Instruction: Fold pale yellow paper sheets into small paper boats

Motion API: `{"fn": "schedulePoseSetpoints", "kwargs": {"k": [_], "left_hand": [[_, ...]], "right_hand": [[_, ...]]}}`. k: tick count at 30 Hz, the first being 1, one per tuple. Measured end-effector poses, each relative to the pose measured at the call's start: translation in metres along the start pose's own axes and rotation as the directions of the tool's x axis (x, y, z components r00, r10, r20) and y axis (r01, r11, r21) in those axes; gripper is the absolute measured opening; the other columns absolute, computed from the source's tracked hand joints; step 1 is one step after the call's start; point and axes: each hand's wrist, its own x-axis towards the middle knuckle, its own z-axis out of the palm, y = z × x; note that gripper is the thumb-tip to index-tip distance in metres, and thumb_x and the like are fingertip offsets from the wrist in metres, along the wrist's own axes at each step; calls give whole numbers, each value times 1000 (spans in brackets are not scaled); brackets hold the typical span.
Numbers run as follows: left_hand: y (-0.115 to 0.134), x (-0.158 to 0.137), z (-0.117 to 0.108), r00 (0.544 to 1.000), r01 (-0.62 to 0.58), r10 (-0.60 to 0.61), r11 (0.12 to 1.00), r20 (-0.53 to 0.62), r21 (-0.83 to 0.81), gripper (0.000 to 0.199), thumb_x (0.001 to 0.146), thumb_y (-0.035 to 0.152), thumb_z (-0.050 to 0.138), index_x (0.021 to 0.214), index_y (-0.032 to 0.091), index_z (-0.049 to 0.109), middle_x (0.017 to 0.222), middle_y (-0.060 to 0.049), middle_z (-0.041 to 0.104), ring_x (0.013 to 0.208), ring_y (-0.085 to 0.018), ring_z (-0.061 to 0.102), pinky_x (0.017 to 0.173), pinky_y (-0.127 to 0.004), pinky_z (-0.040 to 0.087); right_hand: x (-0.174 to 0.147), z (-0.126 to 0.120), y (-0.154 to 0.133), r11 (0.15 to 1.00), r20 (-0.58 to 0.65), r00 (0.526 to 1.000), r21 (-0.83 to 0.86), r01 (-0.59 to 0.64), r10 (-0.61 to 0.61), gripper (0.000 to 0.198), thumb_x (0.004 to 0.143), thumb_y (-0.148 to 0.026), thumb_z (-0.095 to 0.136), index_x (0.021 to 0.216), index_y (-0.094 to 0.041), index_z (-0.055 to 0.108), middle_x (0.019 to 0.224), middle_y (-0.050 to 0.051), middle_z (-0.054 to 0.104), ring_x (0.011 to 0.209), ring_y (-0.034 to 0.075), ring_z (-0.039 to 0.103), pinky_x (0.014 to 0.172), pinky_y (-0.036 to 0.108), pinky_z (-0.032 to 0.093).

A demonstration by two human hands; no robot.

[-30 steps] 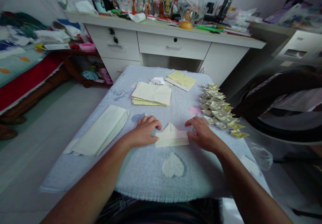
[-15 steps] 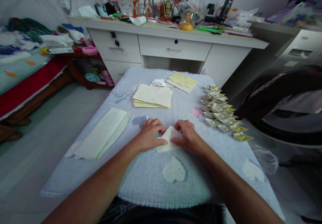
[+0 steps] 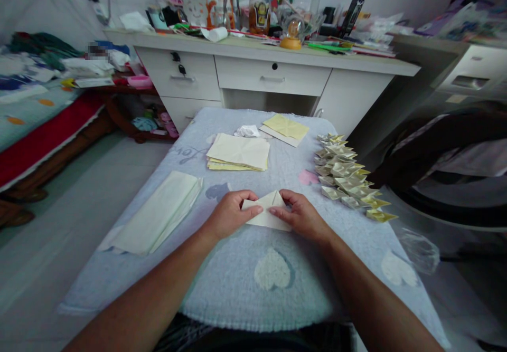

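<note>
A partly folded sheet of cream paper [image 3: 269,220] is held between my two hands over the cloth-covered table [image 3: 222,294]. One corner of it rises to a peak with a crease line below. My left hand [image 3: 233,212] pinches its left side, thumb on the front face and fingers behind. On the right side my right hand [image 3: 301,212] grips it the same way, its thumb near the middle. Beyond the hands lies a stack of cream and yellow paper [image 3: 240,151]. Rows of folded paper boats [image 3: 344,175] stand to the right.
A long folded white paper bundle [image 3: 158,215] lies at the left. Yellow and white sheets [image 3: 285,127] and a crumpled white paper [image 3: 247,131] are toward the far edge. Behind stands a cluttered white desk [image 3: 273,75]; a washing machine [image 3: 471,77] is at right.
The folded paper has turned and lifted a little in my hands. My left hand has moved its grip, its fingers now behind the left edge. The view has shifted slightly.
</note>
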Motion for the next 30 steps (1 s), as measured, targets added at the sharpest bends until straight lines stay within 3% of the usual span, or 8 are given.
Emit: {"fn": "schedulePoseSetpoints", "kwargs": {"k": [12, 16, 19, 23, 26, 30], "left_hand": [[6, -2, 3, 992, 5, 6, 996, 122, -94, 21, 74, 35, 65, 75, 15, 61, 61, 5, 48, 54, -8, 41, 49, -19, 30], [2, -2, 2, 992, 27, -8, 987, 123, -158, 23, 72, 36, 67, 75, 15, 60, 61, 5, 48, 54, -8, 42, 48, -18, 29], [-1, -1, 2, 996, 53, -28, 955, 87, -291, 27, 72, 39, 69, 77, 15, 58, 63, 5, 52, 53, -8, 44, 49, -18, 31], [-2, 2, 1, 995, 53, -86, 876, -46, -479, 30, 71, 38, 72, 82, 17, 54, 67, 4, 59, 54, -9, 50, 52, -19, 36], [-3, 5, 3, 988, 29, -113, 811, -109, -585, 32, 67, 33, 76, 85, 17, 55, 72, 3, 63, 60, -11, 57, 57, -21, 41], [-6, 7, 9, 993, -21, -62, 745, -101, -667, 46, 67, 27, 77, 107, 15, 60, 95, -6, 71, 85, -19, 65, 78, -29, 48]], "right_hand": [[-1, -2, -8, 976, -44, 994, 195, -91, 102, 43, 83, -55, 56, 65, -17, 55, 52, -5, 41, 47, 7, 33, 43, 20, 24], [0, -2, -8, 977, -75, 993, 201, -78, 95, 48, 86, -58, 50, 62, -17, 54, 54, -3, 45, 49, 9, 38, 45, 21, 29], [2, -5, -7, 960, -100, 993, 279, -28, 58, 47, 87, -61, 46, 80, -17, 63, 72, 2, 61, 65, 14, 54, 58, 24, 41], [4, -9, 0, 858, -137, 985, 513, -23, 108, 52, 77, -65, 57, 105, -22, 58, 87, 3, 63, 71, 17, 59, 61, 26, 45], [4, -6, 4, 850, -86, 993, 526, -26, 84, 51, 67, -56, 72, 102, -22, 59, 85, 1, 63, 71, 15, 57, 63, 25, 45], [6, 8, 3, 855, -25, 1000, 518, 7, 7, 38, 64, -45, 80, 86, -20, 62, 80, 1, 64, 74, 14, 58, 74, 27, 46]]}}
